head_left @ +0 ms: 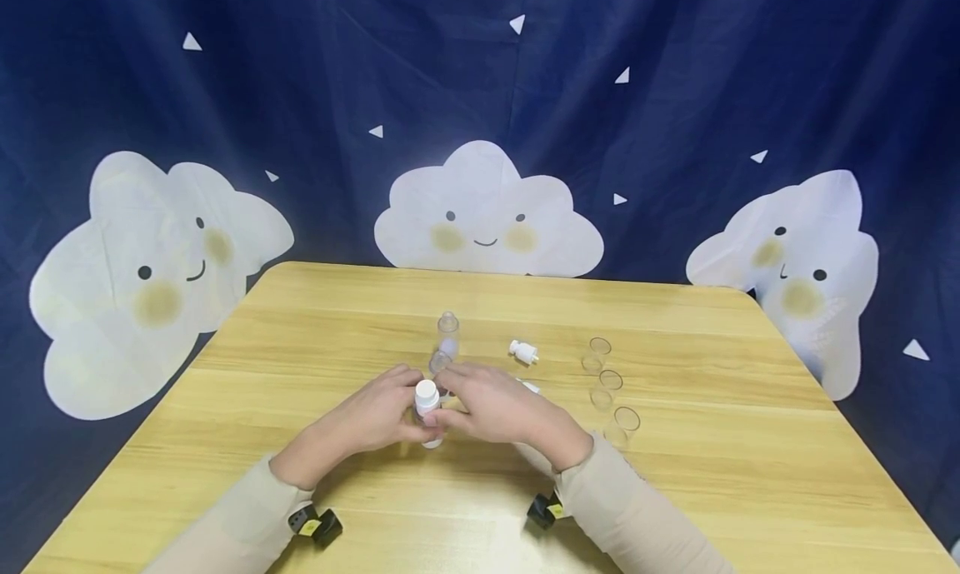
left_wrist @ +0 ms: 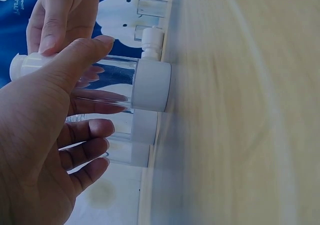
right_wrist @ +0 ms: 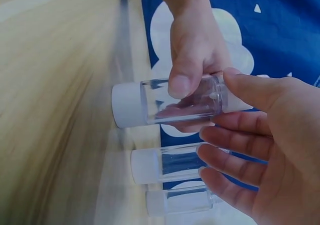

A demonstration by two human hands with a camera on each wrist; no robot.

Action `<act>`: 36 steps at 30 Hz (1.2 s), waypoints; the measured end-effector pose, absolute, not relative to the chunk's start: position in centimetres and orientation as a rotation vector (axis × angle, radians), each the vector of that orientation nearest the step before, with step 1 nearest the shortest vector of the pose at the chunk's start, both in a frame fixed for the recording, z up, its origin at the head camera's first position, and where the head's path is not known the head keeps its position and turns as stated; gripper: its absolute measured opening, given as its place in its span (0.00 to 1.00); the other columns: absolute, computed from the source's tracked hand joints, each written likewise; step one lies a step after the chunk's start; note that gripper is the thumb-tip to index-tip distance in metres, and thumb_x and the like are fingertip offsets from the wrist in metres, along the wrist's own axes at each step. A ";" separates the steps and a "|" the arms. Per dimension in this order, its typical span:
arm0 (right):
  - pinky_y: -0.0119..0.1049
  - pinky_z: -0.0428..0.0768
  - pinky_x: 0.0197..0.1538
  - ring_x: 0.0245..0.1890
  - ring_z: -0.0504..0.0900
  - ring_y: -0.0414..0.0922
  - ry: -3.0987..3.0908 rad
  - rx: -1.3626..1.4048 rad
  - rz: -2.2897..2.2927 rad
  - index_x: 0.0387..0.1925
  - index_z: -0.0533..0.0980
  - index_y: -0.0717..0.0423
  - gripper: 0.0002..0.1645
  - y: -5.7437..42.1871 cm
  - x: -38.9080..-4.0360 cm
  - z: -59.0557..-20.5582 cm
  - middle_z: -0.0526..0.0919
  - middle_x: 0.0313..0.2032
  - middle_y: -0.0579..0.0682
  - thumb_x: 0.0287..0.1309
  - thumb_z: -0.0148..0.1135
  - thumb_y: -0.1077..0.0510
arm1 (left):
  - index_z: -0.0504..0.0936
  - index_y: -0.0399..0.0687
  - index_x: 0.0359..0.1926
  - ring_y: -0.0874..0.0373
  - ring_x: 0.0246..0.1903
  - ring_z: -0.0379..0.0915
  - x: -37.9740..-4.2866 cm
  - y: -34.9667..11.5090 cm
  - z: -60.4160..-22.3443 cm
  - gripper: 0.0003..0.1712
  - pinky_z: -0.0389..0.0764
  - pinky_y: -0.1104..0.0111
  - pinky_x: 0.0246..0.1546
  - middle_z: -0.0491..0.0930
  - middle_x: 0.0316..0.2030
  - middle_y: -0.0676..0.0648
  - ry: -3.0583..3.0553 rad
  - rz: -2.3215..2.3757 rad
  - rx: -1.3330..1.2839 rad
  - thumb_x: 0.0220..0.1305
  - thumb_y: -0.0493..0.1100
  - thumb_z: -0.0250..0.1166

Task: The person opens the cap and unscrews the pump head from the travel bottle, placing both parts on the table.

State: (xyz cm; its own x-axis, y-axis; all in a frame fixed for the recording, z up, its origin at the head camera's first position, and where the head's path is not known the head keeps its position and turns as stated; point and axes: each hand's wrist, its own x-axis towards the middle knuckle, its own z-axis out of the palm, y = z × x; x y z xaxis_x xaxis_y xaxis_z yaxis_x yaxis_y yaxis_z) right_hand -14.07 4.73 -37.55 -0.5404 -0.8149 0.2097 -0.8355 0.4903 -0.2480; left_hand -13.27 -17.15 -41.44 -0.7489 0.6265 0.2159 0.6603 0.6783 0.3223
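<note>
A clear bottle (right_wrist: pixel 159 104) with a white base (left_wrist: pixel 152 85) stands upright on the table in front of me. Its white top (head_left: pixel 427 393) shows between my hands. My left hand (head_left: pixel 375 411) grips the clear body, thumb on the near side. With thumb and index finger, my right hand (head_left: pixel 495 403) pinches the white part at the bottle's upper end, its other fingers loosely bent. Just behind, two more clear bottles with white bases stand in a row, one nearer (right_wrist: pixel 145 166) and one farther (right_wrist: pixel 156 203).
A white pump head (head_left: pixel 523 351) lies right of the bottles. Another white piece (head_left: pixel 529 386) is partly hidden by my right hand. Three clear caps (head_left: pixel 627 420) stand in a line farther right on the wooden table (head_left: pixel 712 474). A dark blue curtain (head_left: pixel 322 99) hangs behind.
</note>
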 end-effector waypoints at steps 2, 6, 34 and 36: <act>0.34 0.77 0.49 0.44 0.77 0.38 -2.681 1.459 0.499 0.49 0.75 0.51 0.23 4.8 -14.0 -37.4 0.80 0.44 0.42 0.66 0.57 0.38 | 0.85 0.54 0.49 0.58 0.50 0.70 -13.3 -17.2 -41.4 0.28 0.74 0.58 0.55 0.78 0.47 0.56 -2.799 -0.584 -1.071 0.56 0.65 0.68; 0.34 0.77 0.46 0.41 0.76 0.38 -2.682 1.429 0.479 0.49 0.75 0.51 0.27 4.9 -14.0 -37.2 0.80 0.44 0.43 0.63 0.58 0.35 | 0.85 0.53 0.49 0.59 0.49 0.69 -13.3 -17.2 -41.4 0.29 0.74 0.59 0.54 0.78 0.46 0.57 -2.805 -0.566 -1.071 0.57 0.68 0.65; 0.30 0.71 0.24 0.26 0.74 0.39 -2.556 1.168 0.313 0.50 0.75 0.58 0.40 2.9 -12.7 -38.9 0.82 0.38 0.47 0.60 0.52 0.27 | 0.84 0.52 0.40 0.62 0.38 0.67 -13.5 -17.4 -41.6 0.21 0.76 0.66 0.41 0.77 0.38 0.56 -2.754 -0.541 -1.124 0.54 0.61 0.71; 0.31 0.72 0.25 0.26 0.75 0.39 -2.550 1.174 0.314 0.52 0.74 0.59 0.40 2.9 -12.7 -38.9 0.82 0.39 0.48 0.61 0.53 0.28 | 0.84 0.52 0.40 0.62 0.37 0.66 -13.5 -17.4 -41.6 0.21 0.75 0.67 0.40 0.75 0.36 0.58 -2.743 -0.538 -1.138 0.54 0.61 0.72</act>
